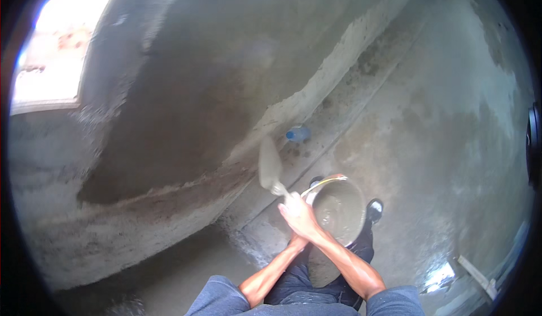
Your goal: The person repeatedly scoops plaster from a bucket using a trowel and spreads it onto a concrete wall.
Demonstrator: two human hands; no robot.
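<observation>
Head view: the right hand [297,213] is closed around the handle of a trowel [270,164], whose blurred blade points up and away in front of the wall [186,107]; whether it touches cannot be told. The left hand [298,240] is mostly hidden beneath the right forearm, so its grip cannot be told. Just right of the hands stands a bucket [363,203] holding grey mix [334,210]. A blue bottle [298,134] lies near the blade.
</observation>
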